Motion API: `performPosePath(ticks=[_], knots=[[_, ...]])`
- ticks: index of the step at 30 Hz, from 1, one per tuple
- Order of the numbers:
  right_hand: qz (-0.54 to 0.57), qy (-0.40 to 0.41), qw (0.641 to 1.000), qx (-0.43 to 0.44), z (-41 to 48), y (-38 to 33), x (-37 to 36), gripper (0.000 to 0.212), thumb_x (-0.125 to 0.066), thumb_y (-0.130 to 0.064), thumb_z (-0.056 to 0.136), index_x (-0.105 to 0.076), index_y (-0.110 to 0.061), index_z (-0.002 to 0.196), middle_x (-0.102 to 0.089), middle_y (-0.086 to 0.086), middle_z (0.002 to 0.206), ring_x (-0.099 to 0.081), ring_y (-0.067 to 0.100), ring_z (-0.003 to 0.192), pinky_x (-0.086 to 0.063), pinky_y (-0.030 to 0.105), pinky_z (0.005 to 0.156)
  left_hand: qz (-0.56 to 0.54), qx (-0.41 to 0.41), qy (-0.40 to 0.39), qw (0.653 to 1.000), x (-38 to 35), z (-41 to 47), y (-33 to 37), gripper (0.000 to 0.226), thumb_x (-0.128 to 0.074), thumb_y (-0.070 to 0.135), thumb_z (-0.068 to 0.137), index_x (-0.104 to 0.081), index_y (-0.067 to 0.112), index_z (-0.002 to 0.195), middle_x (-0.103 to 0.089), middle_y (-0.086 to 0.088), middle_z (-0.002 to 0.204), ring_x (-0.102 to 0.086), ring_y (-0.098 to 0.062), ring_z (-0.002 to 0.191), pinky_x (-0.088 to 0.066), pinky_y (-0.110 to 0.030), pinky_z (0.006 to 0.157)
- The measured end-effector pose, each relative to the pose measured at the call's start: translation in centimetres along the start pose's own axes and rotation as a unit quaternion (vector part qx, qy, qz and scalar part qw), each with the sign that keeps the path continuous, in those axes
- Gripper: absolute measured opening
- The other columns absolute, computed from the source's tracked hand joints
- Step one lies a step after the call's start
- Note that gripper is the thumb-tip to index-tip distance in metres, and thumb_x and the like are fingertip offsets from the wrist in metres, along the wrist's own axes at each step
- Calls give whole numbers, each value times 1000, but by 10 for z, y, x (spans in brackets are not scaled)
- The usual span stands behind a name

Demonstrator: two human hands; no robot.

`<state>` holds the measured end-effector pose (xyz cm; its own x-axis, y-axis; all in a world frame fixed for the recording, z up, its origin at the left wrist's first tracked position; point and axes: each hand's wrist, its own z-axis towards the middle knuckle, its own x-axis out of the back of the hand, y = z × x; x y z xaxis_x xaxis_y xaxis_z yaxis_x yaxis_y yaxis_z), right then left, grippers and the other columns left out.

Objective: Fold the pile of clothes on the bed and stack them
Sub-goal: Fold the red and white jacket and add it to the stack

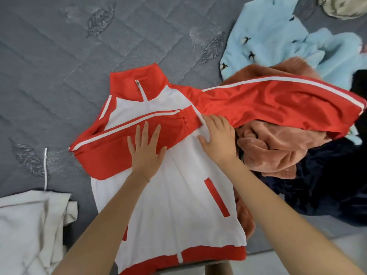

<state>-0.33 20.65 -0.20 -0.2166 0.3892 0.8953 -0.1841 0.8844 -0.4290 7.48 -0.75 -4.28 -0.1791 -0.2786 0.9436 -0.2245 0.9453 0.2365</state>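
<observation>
A red and white zip jacket lies face up on a grey quilted bed, collar far from you, red hem at the bed's near edge.

Your left hand lies flat on the jacket's left sleeve, which is folded across the chest; its fingers are straight and spread. Your right hand presses flat on the white chest just right of that sleeve's cuff, fingers straight and slightly apart, holding nothing.

The right sleeve stretches out to the right and drapes over a heap of unfolded clothes. A crumpled pink fleece touches the jacket's right side, directly under this sleeve. A dark navy garment lies near right of it. A pale blue fleece with small dark bird shapes sits far right, and a beige item shows in the far right corner.

Near left, apart from the jacket, is a white garment with a white cord trailing away from it.

Bare quilt spreads far and left of the jacket. Pale floor shows beyond the bed's edge, near right.
</observation>
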Motion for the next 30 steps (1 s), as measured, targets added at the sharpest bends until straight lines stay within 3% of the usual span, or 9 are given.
performPosePath(ticks=[4,7,14,23,30], knots=[[-42,12,999,5,-13,13,26,65,-74,-30,80,-52,-13,139,-54,15,138,-45,42,130,-35,57,105,-6,-23,8,1000,17,4,26,63,-46,47,97,-27,27,154,-18,-11,162,-10,-34,150,-5,-59,117],[-57,21,998,9,-20,26,49,67,-72,-31,82,-49,-14,142,-51,17,141,-42,43,133,-31,57,109,-6,-45,16,999,25,9,49,65,-35,53,94,-30,26,152,-20,-11,161,-13,-34,149,-8,-60,117],[-55,56,997,-25,-17,73,100,69,-66,-40,86,-42,-19,148,-46,14,147,-37,39,137,-23,56,115,38,-84,50,994,35,27,118,65,-31,57,95,-33,24,152,-22,-13,160,-18,-38,148,-10,-60,115],[-49,104,992,-53,-4,155,148,63,-50,-47,90,-46,-18,145,-52,12,138,-45,35,128,-34,49,106,15,-136,67,988,21,60,219,64,-34,55,94,-33,27,152,-26,-13,159,-19,-37,148,-13,-63,114],[-11,159,985,-71,1,220,181,53,-58,-37,93,-50,-14,140,-54,11,135,-48,32,122,-35,45,104,4,-170,56,984,7,73,304,62,-36,54,96,-31,29,152,-26,-12,159,-18,-34,148,-13,-62,116]])
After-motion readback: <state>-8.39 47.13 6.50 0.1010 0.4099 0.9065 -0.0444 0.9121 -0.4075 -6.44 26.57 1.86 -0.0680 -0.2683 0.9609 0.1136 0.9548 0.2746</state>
